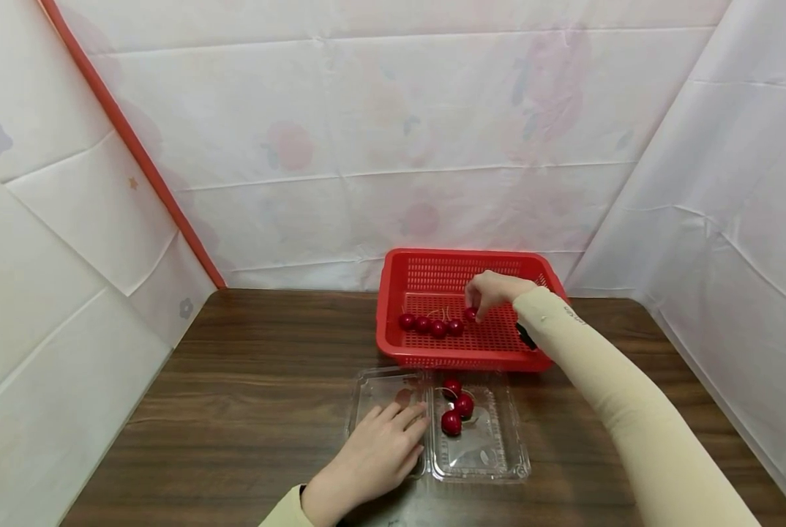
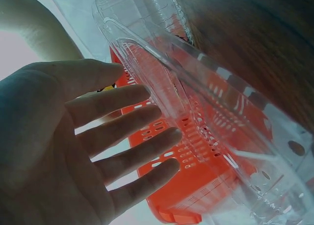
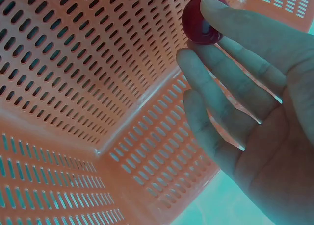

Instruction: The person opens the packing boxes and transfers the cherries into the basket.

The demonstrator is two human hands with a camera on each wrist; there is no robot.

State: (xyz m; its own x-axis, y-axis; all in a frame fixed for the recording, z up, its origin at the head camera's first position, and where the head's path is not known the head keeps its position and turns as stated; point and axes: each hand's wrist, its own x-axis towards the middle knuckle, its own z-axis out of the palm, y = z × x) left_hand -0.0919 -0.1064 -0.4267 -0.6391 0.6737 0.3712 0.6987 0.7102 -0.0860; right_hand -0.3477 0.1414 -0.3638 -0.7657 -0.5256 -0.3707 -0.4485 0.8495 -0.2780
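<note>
In the right wrist view, my right hand [image 3: 235,87] pinches a dark red cherry [image 3: 194,21] between thumb and fingertips. The head view shows this right hand [image 1: 495,288] inside the red basket [image 1: 459,255], right of a row of several cherries [image 1: 438,328] with thin stems. My left hand [image 1: 378,450], fingers straight, lies over the lid half [image 1: 372,386] of an open clear plastic clamshell box. Three cherries [image 1: 451,423] sit in the box's other half [image 1: 481,468]. In the left wrist view, the left hand's fingers [image 2: 142,141] reach to the clear plastic [image 2: 171,63].
The basket stands at the back of the dark wooden table [image 1: 248,395], with the box directly in front of it. White patterned sheets [image 1: 367,110] hang behind and at both sides. A red strip [image 1: 129,139] runs down the left corner.
</note>
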